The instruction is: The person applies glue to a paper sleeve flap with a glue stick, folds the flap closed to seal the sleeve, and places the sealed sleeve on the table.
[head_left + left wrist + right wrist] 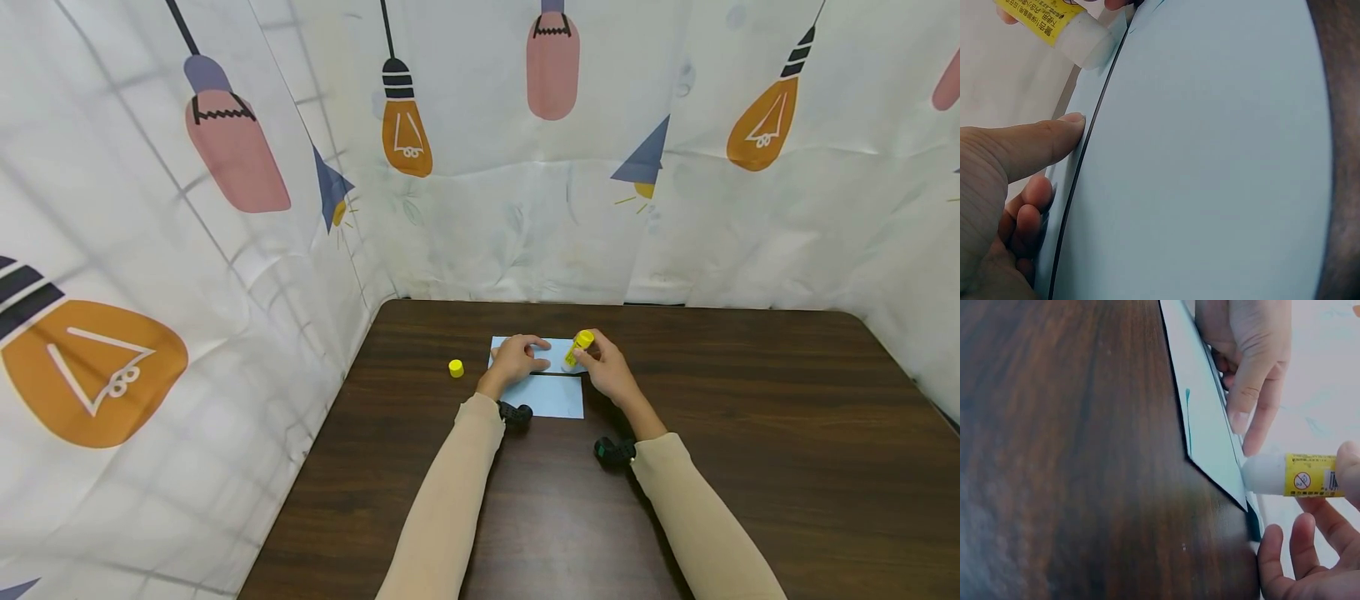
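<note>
Between the thumb and fingers of my right hand (611, 371) is a yellow glue stick (579, 350), held tilted with its white end down at the far light-blue sheet (558, 348), near that sheet's right end. My left hand (516, 358) rests on the left part of the same sheet. In the left wrist view its thumb (1054, 140) lies extended along the near edge. A second light-blue sheet (551, 398) lies closer to me, a thin dark gap between the two. The right wrist view shows a teal line (1189, 422) on this nearer sheet.
Left of the sheets, a yellow cap (456, 368) sits on the dark wooden table (720, 400). A white curtain (480, 217) printed with lamps hangs behind the table and along its left side. Black wrist cameras (613, 452) are strapped at both sleeves.
</note>
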Available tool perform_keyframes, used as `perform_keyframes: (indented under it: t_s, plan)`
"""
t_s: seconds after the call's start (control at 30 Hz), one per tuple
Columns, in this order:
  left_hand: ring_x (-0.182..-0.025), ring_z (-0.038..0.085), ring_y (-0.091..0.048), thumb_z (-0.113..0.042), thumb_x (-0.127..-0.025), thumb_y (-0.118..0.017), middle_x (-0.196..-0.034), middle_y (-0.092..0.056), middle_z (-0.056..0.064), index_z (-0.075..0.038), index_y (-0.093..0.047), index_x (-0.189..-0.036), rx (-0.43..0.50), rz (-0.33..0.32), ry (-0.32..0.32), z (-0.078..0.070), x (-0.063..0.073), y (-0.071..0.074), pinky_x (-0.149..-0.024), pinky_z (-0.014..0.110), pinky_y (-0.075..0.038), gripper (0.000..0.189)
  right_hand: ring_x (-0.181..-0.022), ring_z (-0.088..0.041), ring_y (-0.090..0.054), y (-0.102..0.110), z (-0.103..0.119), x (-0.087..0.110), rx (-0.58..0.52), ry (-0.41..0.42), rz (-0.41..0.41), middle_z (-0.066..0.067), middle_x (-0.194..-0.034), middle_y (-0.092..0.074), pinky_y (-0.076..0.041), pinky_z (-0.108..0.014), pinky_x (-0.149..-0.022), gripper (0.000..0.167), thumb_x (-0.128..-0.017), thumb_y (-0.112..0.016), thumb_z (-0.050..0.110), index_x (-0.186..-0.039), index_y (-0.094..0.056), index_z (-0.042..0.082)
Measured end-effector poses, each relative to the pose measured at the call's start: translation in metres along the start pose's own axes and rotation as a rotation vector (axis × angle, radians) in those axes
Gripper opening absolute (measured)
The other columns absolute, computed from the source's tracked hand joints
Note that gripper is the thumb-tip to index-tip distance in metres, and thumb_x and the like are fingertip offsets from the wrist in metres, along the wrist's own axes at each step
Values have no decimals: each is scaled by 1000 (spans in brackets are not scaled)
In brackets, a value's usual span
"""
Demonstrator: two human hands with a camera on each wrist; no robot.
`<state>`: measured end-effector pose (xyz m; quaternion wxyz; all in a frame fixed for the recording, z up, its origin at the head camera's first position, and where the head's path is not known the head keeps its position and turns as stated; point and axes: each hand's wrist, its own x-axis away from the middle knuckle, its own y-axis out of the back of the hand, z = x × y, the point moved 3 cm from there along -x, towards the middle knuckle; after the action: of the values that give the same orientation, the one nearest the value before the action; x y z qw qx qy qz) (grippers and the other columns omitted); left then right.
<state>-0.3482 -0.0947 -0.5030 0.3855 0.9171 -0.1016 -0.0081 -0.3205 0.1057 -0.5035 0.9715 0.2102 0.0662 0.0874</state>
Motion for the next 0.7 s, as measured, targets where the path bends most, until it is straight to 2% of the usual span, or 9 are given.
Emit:
perform_keyframes:
  t_s: [0.27, 0.53, 0.7]
  plan:
    - [-74, 15, -47, -30, -93, -77, -79, -52, -4, -26, -74, -121, -20, 2, -7, 0, 0, -1, -94, 46, -27, 28, -105, -36, -62, -1, 2, -1, 44, 9, -18, -20, -122, -62, -55, -43, -85, 31, -106, -57, 23, -133, -53, 9]
    - [-75, 15, -49, -29, -93, -77, -79, -52, -3, -25, -75, -121, -22, -7, -19, -2, 2, 1, -91, 45, -27, 29, -98, -34, -61, -2, 4, -2, 70, 25, -56, -19, -116, -63, -51, -36, -79, 29, -105, -59, 21, -131, -55, 9]
    - [-75, 15, -48, -30, -93, -77, -80, -52, -4, -26, -75, -121, -19, -5, -15, -1, 1, 0, -90, 44, -26, 28, -101, -33, -59, -2, 5, -2, 87, 18, -71, -18, -118, -63, -50, -38, -80, 29, -105, -59, 22, -131, -55, 11]
